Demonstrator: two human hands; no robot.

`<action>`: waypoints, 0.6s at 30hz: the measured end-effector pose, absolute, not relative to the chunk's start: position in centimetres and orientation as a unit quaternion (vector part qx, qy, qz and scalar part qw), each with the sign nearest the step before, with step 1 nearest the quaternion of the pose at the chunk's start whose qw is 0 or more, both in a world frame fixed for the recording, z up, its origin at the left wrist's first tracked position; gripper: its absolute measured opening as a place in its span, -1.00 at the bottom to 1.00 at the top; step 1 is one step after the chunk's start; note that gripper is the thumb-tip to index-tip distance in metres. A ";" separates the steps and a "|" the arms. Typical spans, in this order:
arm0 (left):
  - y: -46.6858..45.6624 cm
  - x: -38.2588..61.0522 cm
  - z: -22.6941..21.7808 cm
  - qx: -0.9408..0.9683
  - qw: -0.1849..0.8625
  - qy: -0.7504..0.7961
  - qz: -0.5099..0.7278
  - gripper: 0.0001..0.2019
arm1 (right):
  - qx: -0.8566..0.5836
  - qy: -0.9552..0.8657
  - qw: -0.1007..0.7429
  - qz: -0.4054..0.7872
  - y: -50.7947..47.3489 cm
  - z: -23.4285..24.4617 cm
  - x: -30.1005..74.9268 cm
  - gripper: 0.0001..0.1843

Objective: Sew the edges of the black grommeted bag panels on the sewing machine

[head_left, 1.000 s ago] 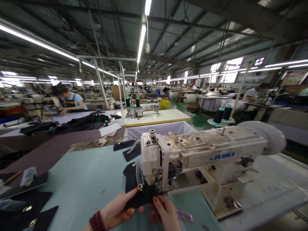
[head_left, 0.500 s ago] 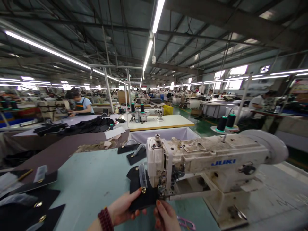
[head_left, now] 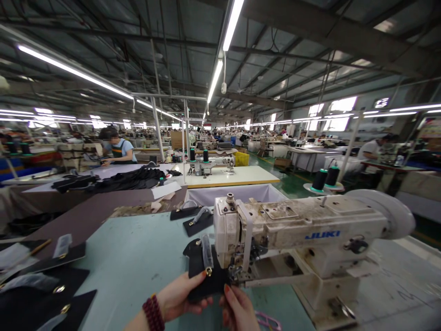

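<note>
A black leather-like panel lies under the head of a worn cream JUKI sewing machine, its edge near the presser foot. It carries a gold metal stud and a strip of clear plastic. My left hand, with a dark beaded bracelet on the wrist, grips the panel's near edge from the left. My right hand pinches the same edge close to the machine. The needle area is partly hidden by the machine's own parts.
Pink snips lie on the pale teal table by my right hand. Black panels with gold fittings are stacked at the left, and more lie behind the machine. Thread cones stand behind it. A co-worker sews farther left.
The whole scene has drifted right and down in view as my head moved. Both hands keep the panel at the machine, and their grip looks unchanged.
</note>
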State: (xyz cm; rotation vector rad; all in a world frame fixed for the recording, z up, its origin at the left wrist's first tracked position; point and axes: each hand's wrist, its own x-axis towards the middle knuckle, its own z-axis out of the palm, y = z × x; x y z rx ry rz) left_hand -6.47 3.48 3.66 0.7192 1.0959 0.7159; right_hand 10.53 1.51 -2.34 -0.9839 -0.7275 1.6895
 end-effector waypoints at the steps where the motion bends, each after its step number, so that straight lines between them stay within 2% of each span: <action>1: 3.5 -6.6 3.5 0.317 0.745 0.491 0.321 -0.46 | -0.404 -0.297 0.507 0.701 1.5 -2.6 10.5 -0.24; 10: 3.8 -7.0 3.0 0.306 0.775 0.450 0.321 -0.52 | -0.385 -0.348 0.469 0.714 2.4 -5.1 11.4 -0.26; 18: 3.8 -6.5 2.7 0.300 0.754 0.477 0.338 -0.51 | -0.409 -0.341 0.471 0.704 1.8 -3.0 11.4 -0.23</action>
